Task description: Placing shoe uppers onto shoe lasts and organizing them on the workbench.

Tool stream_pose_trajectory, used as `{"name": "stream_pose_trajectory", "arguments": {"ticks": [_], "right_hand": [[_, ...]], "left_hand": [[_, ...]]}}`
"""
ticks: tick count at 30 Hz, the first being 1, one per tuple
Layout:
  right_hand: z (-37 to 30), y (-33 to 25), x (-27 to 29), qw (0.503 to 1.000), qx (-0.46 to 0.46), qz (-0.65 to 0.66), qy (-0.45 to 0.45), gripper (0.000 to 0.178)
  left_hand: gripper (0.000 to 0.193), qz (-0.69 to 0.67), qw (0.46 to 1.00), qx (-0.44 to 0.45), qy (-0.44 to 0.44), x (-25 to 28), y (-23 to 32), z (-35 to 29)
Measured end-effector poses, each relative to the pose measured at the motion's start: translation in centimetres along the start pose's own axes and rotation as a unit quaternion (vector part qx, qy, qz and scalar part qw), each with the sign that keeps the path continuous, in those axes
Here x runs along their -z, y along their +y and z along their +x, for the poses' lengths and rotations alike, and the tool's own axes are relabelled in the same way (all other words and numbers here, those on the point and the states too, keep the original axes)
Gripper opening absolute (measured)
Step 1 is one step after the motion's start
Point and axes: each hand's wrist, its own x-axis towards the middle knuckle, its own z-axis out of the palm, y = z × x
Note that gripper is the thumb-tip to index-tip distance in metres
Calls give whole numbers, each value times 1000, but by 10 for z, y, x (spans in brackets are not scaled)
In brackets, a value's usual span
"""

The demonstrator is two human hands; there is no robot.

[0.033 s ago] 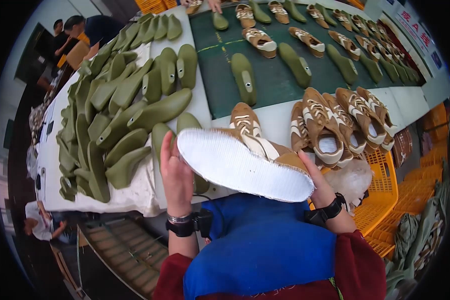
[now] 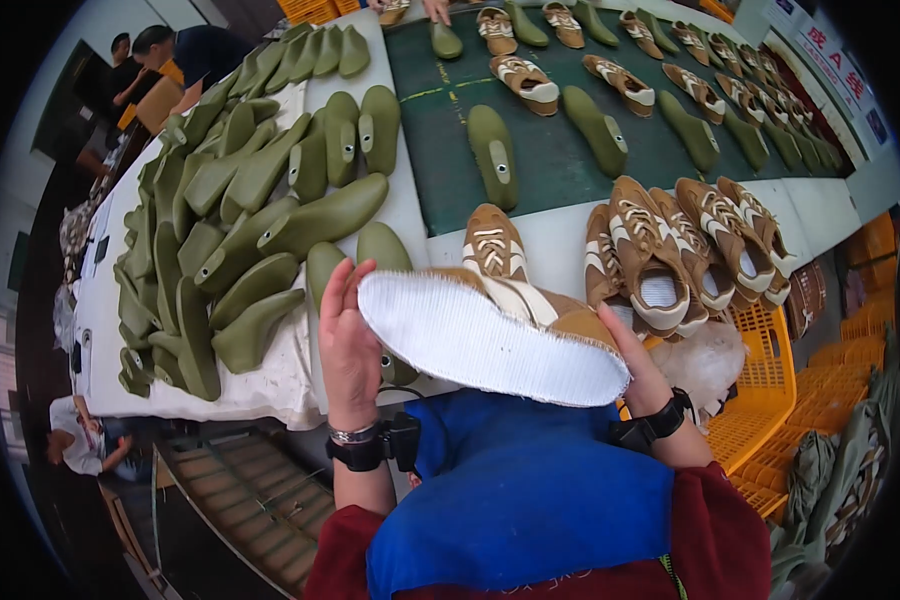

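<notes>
I hold a tan shoe (image 2: 490, 335) upside down in front of my chest, its white ribbed sole side facing up. My left hand (image 2: 348, 340) lies against the toe end with the fingers stretched up along it. At the heel end my right hand (image 2: 635, 365) grips the shoe from beneath. A second tan shoe (image 2: 492, 245) with white laces lies on the white table edge (image 2: 560, 250) just beyond it. Both wrists wear black bands.
A heap of green shoe lasts (image 2: 260, 230) covers the table to the left. A dark green belt (image 2: 550, 170) carries more lasts and tan shoes. Several finished shoes (image 2: 690, 250) are bunched at right above a yellow crate (image 2: 760, 390). Other people (image 2: 185, 50) stand far left.
</notes>
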Motion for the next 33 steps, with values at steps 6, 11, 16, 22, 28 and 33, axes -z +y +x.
{"name": "stream_pose_trajectory", "arguments": {"ticks": [6,11,16,22,28,33], "right_hand": [[7,7,8,999,-8,-42,-13,38],[10,9,13,997,2,-74,-27,39],[12,8,12,1000,-17,-21,-4,38],[14,-24,11,989,77,-111,-54,32],[23,-129,-28,922,204,-306,-121,30],[124,-176,-103,778,302,-537,-123,32]], "left_hand": [[23,286,953,88,40,8,10,-4],[20,291,950,71,88,11,0,-6],[27,144,975,104,135,3,-8,-7],[25,296,947,52,117,28,-9,-1],[31,630,767,-99,70,56,-7,-9],[39,796,587,-132,62,70,-24,-10]]}}
